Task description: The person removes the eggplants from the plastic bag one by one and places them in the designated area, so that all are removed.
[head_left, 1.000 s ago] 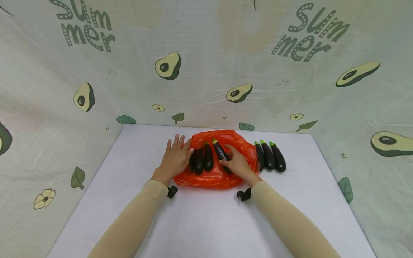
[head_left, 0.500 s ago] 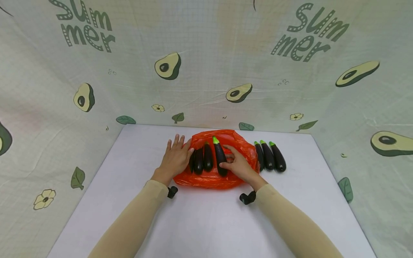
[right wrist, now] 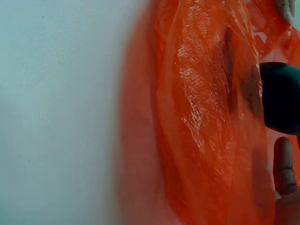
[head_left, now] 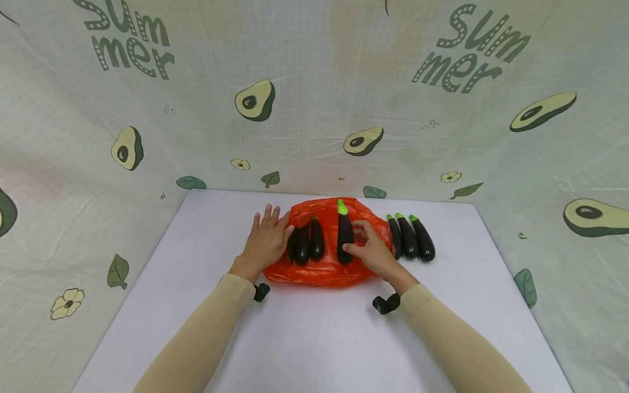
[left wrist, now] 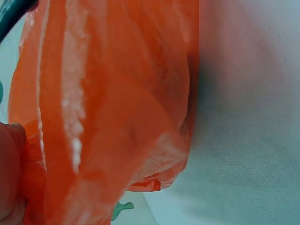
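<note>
In the head view an orange-red plastic bag [head_left: 314,277] lies spread in the middle of the white table. Three dark eggplants [head_left: 302,245] lie side by side in its left half. My left hand [head_left: 265,240] rests on the bag's left side, fingers straight and spread. My right hand [head_left: 375,251] holds another eggplant [head_left: 345,237] from its right side, thumb in front and fingers behind, green cap towards the back. The right wrist view shows the dark end of this eggplant [right wrist: 283,98] beyond the bag's rim, near my thumb [right wrist: 283,161]. The bag [left wrist: 108,103] fills much of the left wrist view.
Three more eggplants [head_left: 410,237] lie close together on the white table [head_left: 314,338], just right of the bag. A printed cloth [head_left: 314,98] with avocados and lettering rises behind and beside the table.
My right hand has moved to the right with its eggplant, which has swung from a slant to nearly straight, away from the other three. The left hand has stayed in place.
</note>
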A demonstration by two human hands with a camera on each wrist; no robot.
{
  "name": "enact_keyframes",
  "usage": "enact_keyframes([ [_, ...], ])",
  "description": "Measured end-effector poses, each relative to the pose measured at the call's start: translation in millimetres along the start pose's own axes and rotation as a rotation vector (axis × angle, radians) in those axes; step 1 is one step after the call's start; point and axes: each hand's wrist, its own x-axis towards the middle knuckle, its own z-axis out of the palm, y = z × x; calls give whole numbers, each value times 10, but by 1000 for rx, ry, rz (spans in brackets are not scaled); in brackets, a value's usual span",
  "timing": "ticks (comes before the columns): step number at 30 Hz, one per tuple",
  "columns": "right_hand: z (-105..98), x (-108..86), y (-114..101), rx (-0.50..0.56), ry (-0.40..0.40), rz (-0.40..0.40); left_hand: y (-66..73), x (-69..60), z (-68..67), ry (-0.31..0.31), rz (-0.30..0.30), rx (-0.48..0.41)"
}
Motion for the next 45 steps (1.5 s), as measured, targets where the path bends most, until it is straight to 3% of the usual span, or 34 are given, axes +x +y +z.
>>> enact_keyframes([
  [11, -206, -75, -24, 49, 118, -136, 5, 7, -7, 1, 7, -5],
  [27, -653, -272, 30, -34, 280, -188, 2, -4, 11, 1, 7, -8],
  [35, -889, -377, 47, -21, 331, -245, -20, -7, 23, 0, 4, 6],
  [45, -1203, -483, 37, -73, 393, -230, -21, 0, 0, 16, 24, 11],
])
